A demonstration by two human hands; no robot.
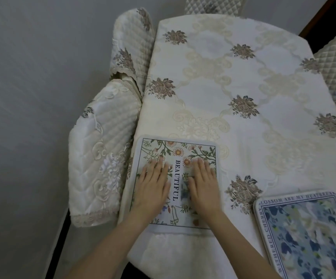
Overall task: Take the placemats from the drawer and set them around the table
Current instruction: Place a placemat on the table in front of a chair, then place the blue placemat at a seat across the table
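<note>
At the surface (243,93)'s near left corner the left hand (153,186) and right hand (203,184) lie flat, fingers (159,166) straight and close together, on the daisy placemat (175,150), its long axis running away from the person, while the blue placemat (308,234) sits at the near right edge.

- left hand (155,183) palm down, fingers straight and together, forearm bare
- right hand (202,183) likewise flat, just beside it, fingers pointing forward
</note>
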